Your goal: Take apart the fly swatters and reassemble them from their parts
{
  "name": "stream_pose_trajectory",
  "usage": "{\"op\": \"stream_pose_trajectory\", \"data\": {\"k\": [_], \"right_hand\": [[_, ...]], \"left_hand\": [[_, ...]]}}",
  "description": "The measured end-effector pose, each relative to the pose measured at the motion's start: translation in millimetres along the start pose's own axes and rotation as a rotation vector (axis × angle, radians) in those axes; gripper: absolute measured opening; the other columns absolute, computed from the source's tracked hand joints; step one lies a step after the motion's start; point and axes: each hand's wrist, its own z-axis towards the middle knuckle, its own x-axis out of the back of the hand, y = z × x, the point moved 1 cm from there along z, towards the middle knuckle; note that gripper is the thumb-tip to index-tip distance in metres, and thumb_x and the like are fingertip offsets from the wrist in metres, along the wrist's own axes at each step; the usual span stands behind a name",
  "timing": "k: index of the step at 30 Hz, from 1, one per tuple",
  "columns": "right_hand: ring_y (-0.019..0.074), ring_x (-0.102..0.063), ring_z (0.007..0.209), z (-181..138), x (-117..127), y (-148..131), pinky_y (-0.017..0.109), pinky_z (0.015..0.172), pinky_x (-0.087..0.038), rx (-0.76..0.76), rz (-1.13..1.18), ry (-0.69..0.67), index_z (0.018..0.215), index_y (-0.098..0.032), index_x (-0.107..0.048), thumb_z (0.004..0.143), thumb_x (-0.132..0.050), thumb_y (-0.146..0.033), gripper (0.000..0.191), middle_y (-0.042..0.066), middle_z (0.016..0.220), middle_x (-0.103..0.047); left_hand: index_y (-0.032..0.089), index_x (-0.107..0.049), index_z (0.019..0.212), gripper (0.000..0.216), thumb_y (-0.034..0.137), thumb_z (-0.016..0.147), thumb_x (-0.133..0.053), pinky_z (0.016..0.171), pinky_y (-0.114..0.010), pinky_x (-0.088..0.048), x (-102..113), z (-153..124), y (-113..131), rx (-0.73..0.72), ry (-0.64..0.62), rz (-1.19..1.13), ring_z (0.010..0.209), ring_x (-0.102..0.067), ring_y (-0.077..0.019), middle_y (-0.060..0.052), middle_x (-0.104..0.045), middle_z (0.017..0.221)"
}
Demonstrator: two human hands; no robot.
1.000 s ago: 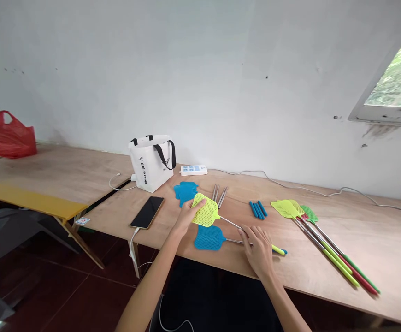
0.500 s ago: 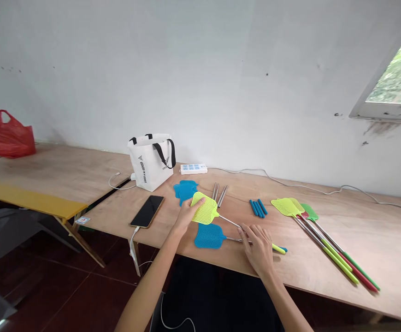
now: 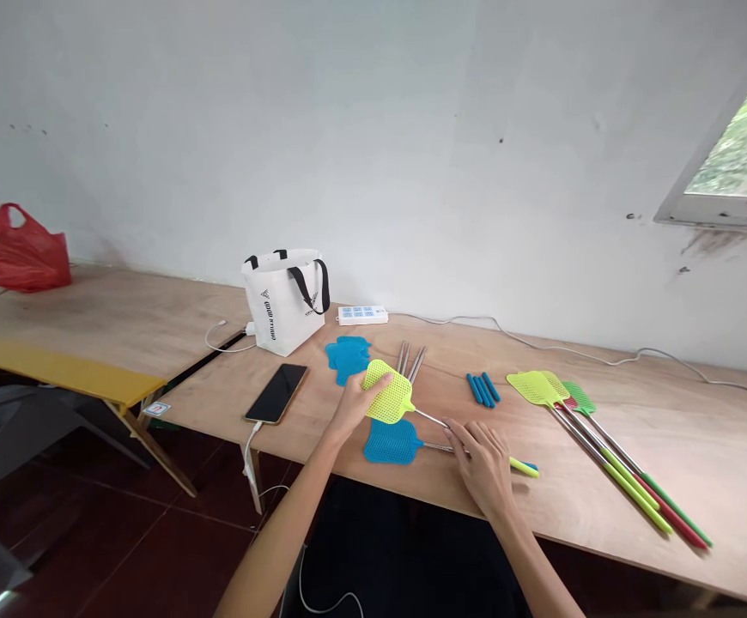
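My left hand (image 3: 355, 402) pinches the head of a yellow-green fly swatter (image 3: 391, 396), thumb on top of the mesh. Around its metal rod is my right hand (image 3: 482, 462), fingers closed; the yellow-green handle end pokes out beyond it. Beneath that one, a blue fly swatter (image 3: 391, 441) lies on the table near the front edge, its rod running under my right hand. Behind my left hand lie loose blue swatter heads (image 3: 349, 357). Several bare metal rods (image 3: 416, 364) rest beside them, and several blue handle grips (image 3: 483, 390) lie farther right.
Assembled fly swatters in yellow-green, red and green (image 3: 611, 463) lie in a bundle on the right. A phone (image 3: 276, 393) with a cable is at left. Behind stand a white bag (image 3: 288, 300) and a power strip (image 3: 362, 315). A red plastic bag (image 3: 26, 253) sits on the neighbouring table.
The yellow-green swatter has shifted slightly to the right and down, with both hands still on it. The view has turned a little; the other things lie as before.
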Motion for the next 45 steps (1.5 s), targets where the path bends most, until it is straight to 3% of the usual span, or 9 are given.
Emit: {"op": "stream_pose_trajectory", "data": {"k": [9,13,18,24,32,45], "right_hand": [[0.0158,-0.062,0.075,-2.6,-4.5,-1.3,0.027,0.067,-0.039,-0.008,0.077,-0.054,0.104,-0.022,-0.072,0.108,-0.041,-0.032,0.034,0.002,0.080,-0.064],[0.0160,-0.062,0.075,-3.6,-5.6,-2.3,0.027,0.061,-0.035,0.011,0.055,-0.096,0.102,-0.023,-0.071,0.108,-0.038,-0.031,0.035,0.003,0.080,-0.065],[0.0151,-0.060,0.074,-3.6,-6.2,-4.6,0.026,0.058,-0.032,0.076,0.056,-0.175,0.110,-0.025,-0.070,0.107,-0.036,-0.024,0.034,0.003,0.080,-0.065],[0.0149,-0.060,0.073,-6.6,-5.5,0.0,0.027,0.058,-0.030,0.061,0.056,-0.174,0.096,-0.023,-0.070,0.106,-0.036,-0.021,0.035,0.002,0.079,-0.065],[0.0136,-0.062,0.070,-8.1,-3.9,1.6,0.027,0.056,-0.026,0.022,0.046,-0.146,0.094,-0.023,-0.069,0.104,-0.038,-0.019,0.033,0.002,0.080,-0.068],[0.0152,-0.062,0.074,-4.2,-6.2,-1.0,0.026,0.062,-0.036,0.056,0.055,-0.124,0.102,-0.024,-0.072,0.106,-0.041,-0.026,0.032,0.002,0.078,-0.066]], "left_hand": [[0.018,-0.069,0.103,0.042,0.052,0.079,-0.079,0.078,-0.029,-0.056,-7.5,-10.2,11.0,-0.022,-0.163,-0.007,0.095,-0.071,-0.0239,-0.007,-0.075,0.102],[0.016,-0.073,0.089,0.038,0.053,0.080,-0.078,0.069,-0.030,-0.056,-0.3,-9.0,10.8,0.119,-0.254,0.039,0.086,-0.072,-0.0259,-0.009,-0.076,0.090],[0.018,-0.071,0.078,0.036,0.052,0.075,-0.082,0.060,-0.026,-0.051,10.0,-7.9,14.6,0.142,-0.192,0.067,0.077,-0.072,-0.0237,-0.006,-0.074,0.080],[0.019,-0.071,0.081,0.039,0.056,0.074,-0.081,0.061,-0.028,-0.051,-7.6,-15.8,16.5,0.126,-0.197,0.010,0.075,-0.070,-0.0225,-0.005,-0.072,0.078],[0.021,-0.068,0.082,0.039,0.059,0.079,-0.076,0.055,-0.025,-0.048,-19.7,-19.8,10.2,0.116,-0.264,-0.009,0.065,-0.064,-0.0174,-0.002,-0.067,0.072],[0.018,-0.069,0.083,0.043,0.057,0.072,-0.084,0.064,-0.027,-0.051,-11.0,-13.3,4.7,0.190,-0.229,-0.078,0.075,-0.069,-0.0208,-0.005,-0.072,0.082]]}}
